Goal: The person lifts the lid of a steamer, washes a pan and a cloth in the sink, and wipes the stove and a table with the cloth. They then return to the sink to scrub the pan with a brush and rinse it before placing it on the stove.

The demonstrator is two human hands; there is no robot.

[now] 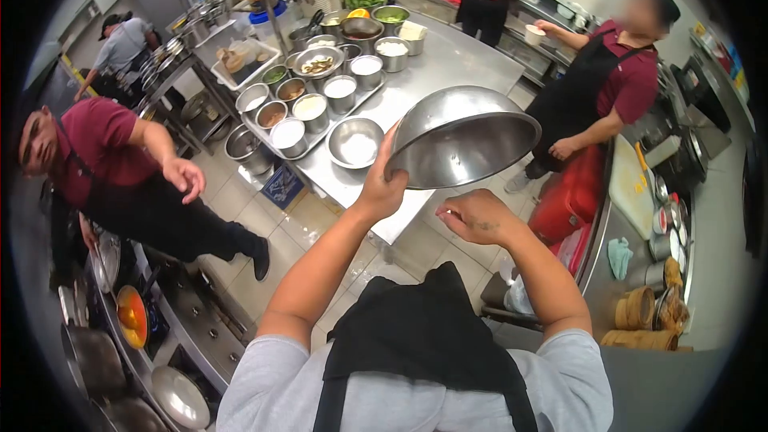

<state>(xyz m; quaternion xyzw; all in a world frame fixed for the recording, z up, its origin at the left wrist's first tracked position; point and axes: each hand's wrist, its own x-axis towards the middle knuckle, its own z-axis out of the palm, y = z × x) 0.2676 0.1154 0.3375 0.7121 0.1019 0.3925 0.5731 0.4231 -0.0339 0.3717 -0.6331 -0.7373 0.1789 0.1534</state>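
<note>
My left hand [387, 180] grips the rim of a large steel mixing bowl [472, 124], which is tilted on its side above the near end of the steel table [460, 56]. Its hollow side faces down toward me. To the right of the bowl's lower edge, my right hand [478, 216] is raised with its fingers curled in; whether anything is in them is hidden. A smaller steel bowl [355, 143] stands on the table just left of my left hand.
Steel containers of ingredients [340, 93] crowd the table's left side. A co-worker [104, 160] stands at left by the stove, with a hand stretched out; another [600, 88] stands at right by a red cooler [566, 196]. A counter with a cutting board [632, 184] runs along the right.
</note>
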